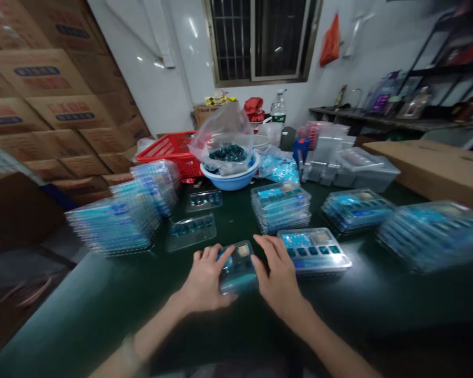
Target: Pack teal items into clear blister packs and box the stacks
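A clear plastic blister tray [238,281] with blue and teal contents and a pale square piece lies in front of me, slightly blurred. My left hand [207,281] grips its left side, the index finger stretched over the top and the thumb low at the near edge. On the other side, my right hand [279,278] has thumb and fingers apart, the thumb at the tray's right edge. Just right of that hand sits a short stack of filled trays [313,252]. Two trays with dark teal pieces, a nearer tray [192,231] and a farther tray [204,200], lie beyond my left hand.
Stacked trays [110,223] stand at left, with more in a middle stack [280,207] and right stacks [357,210]. Behind are a red basket [169,147], a blue basin [232,181] holding a bag of teal pieces, and clear plastic boxes [362,168]. A cardboard box [437,163] borders the right.
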### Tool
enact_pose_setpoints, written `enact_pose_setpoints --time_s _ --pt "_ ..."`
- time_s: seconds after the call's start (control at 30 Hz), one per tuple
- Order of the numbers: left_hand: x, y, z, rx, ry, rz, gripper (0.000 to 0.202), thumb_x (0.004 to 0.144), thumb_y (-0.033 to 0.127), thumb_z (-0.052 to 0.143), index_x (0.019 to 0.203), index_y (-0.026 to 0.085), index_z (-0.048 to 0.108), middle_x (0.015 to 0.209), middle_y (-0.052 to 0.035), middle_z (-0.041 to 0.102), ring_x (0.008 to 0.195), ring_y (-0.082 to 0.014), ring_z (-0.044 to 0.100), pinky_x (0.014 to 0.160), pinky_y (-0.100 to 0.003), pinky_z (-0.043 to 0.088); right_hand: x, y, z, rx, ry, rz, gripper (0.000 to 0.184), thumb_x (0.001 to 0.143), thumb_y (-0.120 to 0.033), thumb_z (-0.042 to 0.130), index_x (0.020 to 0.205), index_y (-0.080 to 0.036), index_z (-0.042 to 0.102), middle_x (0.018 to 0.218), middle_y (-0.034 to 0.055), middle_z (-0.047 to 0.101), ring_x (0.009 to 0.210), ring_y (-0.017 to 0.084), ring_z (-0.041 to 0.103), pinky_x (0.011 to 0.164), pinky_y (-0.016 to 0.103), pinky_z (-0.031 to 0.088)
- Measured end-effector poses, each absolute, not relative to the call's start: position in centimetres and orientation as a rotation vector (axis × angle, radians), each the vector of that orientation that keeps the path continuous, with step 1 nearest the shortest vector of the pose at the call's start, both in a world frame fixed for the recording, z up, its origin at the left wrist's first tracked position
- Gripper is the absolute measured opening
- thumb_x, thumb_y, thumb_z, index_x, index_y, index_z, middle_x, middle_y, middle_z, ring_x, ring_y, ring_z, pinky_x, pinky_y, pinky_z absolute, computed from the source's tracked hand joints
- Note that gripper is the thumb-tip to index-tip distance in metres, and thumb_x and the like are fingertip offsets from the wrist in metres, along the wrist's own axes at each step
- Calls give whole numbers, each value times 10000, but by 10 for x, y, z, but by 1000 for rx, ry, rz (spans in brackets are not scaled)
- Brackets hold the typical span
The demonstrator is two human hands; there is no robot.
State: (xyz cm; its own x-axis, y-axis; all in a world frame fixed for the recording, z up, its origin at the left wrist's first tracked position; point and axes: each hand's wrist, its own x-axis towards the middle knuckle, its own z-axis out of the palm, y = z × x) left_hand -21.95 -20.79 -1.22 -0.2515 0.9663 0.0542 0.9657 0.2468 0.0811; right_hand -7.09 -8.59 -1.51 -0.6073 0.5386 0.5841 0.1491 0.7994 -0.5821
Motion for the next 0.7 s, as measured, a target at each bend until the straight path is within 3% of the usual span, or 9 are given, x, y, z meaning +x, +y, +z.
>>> enact_pose_setpoints --time_s 0.1,0.23,0.37,0.53,0.7 --pt "-209 -201 4 1939 2467 309 838 591 387 572 1334 219 222 1178 -134 406 1073 -306 377 824 -434 327 -25 -87 -16 -483 -1985 671 351 815 -115 438 1158 -190 441 1053 80 489 989 182 467 844 334 407" --pt "-168 -162 38 2121 2300 458 858 586 409 576 1338 234 201 1192 -124 377 1083 -299 349 849 -433 309 25 -82 -35 -636 -1854 625 321 810 -108 452 1119 -190 477 1009 76 513 948 176 504 787 308 437" --pt "-124 -98 50 2296 2220 489 899 515 524 589 1309 240 278 1165 -139 400 990 -317 396 823 -470 306 56 -74 -58 -925 -1728 646 373 822 -221 474 1191 -191 431 964 68 545 890 175 540 752 292 450" --pt "-107 -30 18 2339 2241 281 943 451 613 603 1243 150 385 1109 -199 464 979 -372 427 824 -523 290 78 -76 -69 -1276 -1500 662 469 804 -407 472 1207 -171 430 932 67 580 761 168 579 677 269 466" --pt "-102 -40 8 2531 2082 286 912 539 651 565 1203 43 418 1299 -264 319 1193 -445 222 923 -565 185 81 -85 -81 -1354 -1512 653 462 778 -483 479 1114 -169 528 918 91 612 718 189 601 565 253 486"
